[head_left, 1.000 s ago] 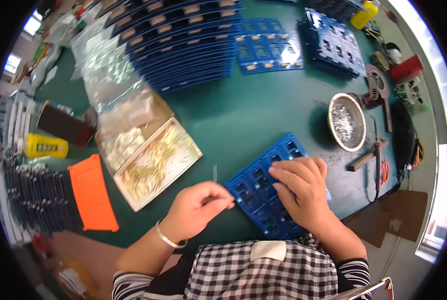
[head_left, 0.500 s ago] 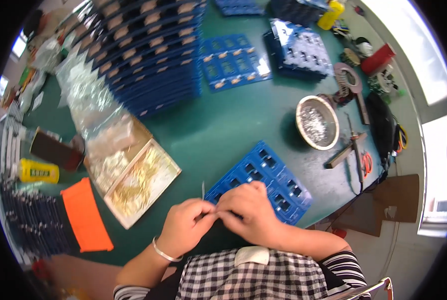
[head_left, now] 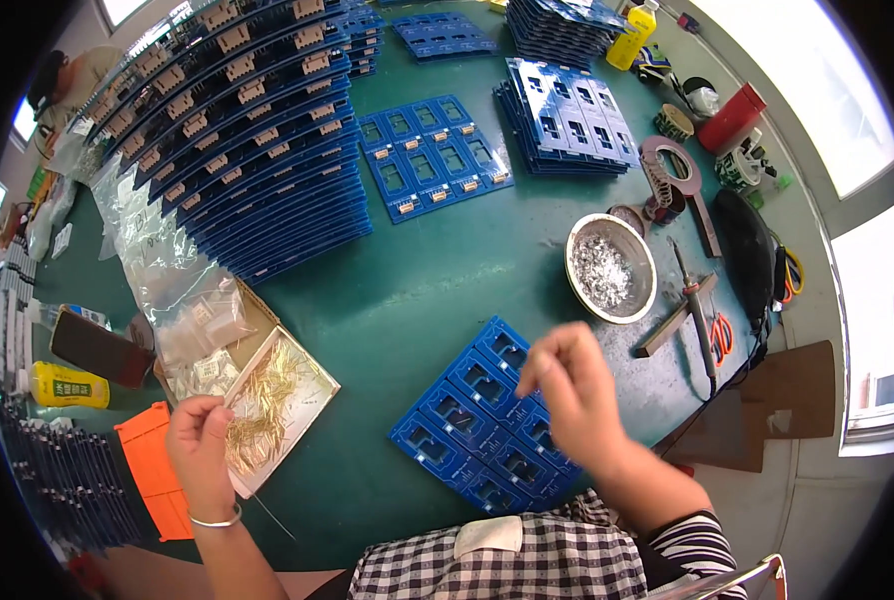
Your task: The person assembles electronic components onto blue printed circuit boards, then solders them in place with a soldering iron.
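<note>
A blue circuit board panel point(head_left: 487, 425) with rows of rectangular cutouts lies at a slant on the green table in front of me. My right hand point(head_left: 572, 395) hovers over its right side, thumb and fingers pinched; anything between them is too small to make out. My left hand point(head_left: 202, 445) is at the left edge of a shallow whitish box point(head_left: 312, 380) of loose gold-coloured pins point(head_left: 272, 405). Its thumb and forefinger are pressed together, and what they hold, if anything, cannot be told. A thin wire-like piece point(head_left: 274, 518) lies between the box and the board.
Tall stacked boards with connectors point(head_left: 257, 130) rise at the far left, beside plastic bags point(head_left: 157, 255). A single board point(head_left: 435, 155) and another stack point(head_left: 567, 115) lie at the back. Rightward are a bowl of silvery bits point(head_left: 612, 270), a soldering iron point(head_left: 695, 310) and scissors point(head_left: 722, 338).
My hands were together over the board's near left part and have separated. The left has moved left to the pin box, the right up and to the right. The view has shifted slightly.
</note>
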The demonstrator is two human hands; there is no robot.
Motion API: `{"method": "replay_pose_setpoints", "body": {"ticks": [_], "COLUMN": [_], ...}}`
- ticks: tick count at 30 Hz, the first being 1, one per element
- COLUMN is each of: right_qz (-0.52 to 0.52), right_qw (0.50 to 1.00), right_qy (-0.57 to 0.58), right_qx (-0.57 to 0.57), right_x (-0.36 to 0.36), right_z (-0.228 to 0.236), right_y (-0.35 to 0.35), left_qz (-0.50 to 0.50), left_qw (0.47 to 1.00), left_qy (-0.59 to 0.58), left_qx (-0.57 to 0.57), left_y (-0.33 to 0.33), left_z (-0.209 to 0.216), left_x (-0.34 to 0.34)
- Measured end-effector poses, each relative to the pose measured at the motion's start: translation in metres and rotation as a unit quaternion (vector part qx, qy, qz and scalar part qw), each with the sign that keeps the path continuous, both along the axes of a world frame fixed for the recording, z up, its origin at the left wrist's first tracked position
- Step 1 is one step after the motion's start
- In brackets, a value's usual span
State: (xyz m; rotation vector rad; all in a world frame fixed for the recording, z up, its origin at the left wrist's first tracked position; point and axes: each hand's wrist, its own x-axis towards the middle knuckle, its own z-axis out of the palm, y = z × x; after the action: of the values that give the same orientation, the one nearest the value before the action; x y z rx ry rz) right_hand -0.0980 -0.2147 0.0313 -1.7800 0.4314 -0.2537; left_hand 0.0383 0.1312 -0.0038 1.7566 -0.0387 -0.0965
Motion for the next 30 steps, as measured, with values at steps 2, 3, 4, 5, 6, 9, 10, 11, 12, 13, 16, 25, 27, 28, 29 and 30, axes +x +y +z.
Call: {"method": "replay_pose_setpoints", "body": {"ticks": [2,3,4,5,6,9,10,11,12,13,16,25,27,28,29,30], "right_qz": [0.039,0.078,0.075,0.105,0.135,0.171,0.171,0.165,0.158,0.16,0.156,0.172,0.176,0.181,0.23,0.277], "right_qw": [0.99,0.972,0.972,0.956,0.937,0.908,0.908,0.912,0.916,0.916,0.924,0.903,0.89,0.892,0.851,0.804], "right_qy": [-0.013,-0.015,-0.014,-0.016,-0.017,-0.036,-0.037,-0.022,-0.008,-0.006,-0.013,-0.013,-0.031,-0.033,-0.039,-0.048], "right_qx": [-0.134,-0.221,-0.223,-0.273,-0.323,-0.381,-0.38,-0.374,-0.369,-0.367,-0.348,-0.394,-0.42,-0.413,-0.471,-0.525], "right_x": [0.017,0.024,0.029,0.033,0.036,0.04,0.041,0.041,0.041,0.043,0.045,0.044,0.044,0.047,0.049,0.052], "right_z": [0.002,0.003,0.002,-0.001,-0.005,-0.015,-0.015,-0.013,-0.012,-0.015,-0.021,-0.017,-0.021,-0.02,-0.015,-0.011], "right_y": [-0.023,-0.033,-0.039,-0.044,-0.047,-0.052,-0.05,-0.047,-0.046,-0.045,-0.045,-0.038,-0.039,-0.04,-0.038,-0.039], "left_qz": [0.005,0.01,0.008,0.012,0.018,0.02,0.02,0.026,0.031,0.033,0.051,-0.02,-0.003,0.001,0.005,0.011], "left_qw": [0.999,0.996,0.996,0.996,0.995,0.997,0.997,0.999,0.999,0.999,0.999,0.946,0.949,0.947,0.969,0.984], "left_qy": [0.012,0.022,0.021,0.026,0.031,0.055,0.054,0.04,0.026,0.028,0.005,-0.122,-0.095,-0.092,-0.078,-0.065], "left_qx": [0.042,0.084,0.083,0.086,0.088,0.045,0.045,0.021,-0.004,-0.002,0.003,0.299,0.299,0.307,0.235,0.163], "left_y": [0.007,0.009,0.01,0.013,0.013,0.011,0.013,0.015,0.016,0.016,0.013,0.013,0.018,0.017,0.013,0.007], "left_z": [-0.007,-0.01,-0.013,-0.017,-0.019,-0.017,-0.019,-0.022,-0.023,-0.022,-0.02,-0.007,-0.003,-0.002,-0.003,-0.002], "left_x": [0.006,0.009,0.012,0.013,0.014,0.015,0.015,0.015,0.015,0.013,0.01,0.009,0.007,0.005,0.001,-0.003]}}
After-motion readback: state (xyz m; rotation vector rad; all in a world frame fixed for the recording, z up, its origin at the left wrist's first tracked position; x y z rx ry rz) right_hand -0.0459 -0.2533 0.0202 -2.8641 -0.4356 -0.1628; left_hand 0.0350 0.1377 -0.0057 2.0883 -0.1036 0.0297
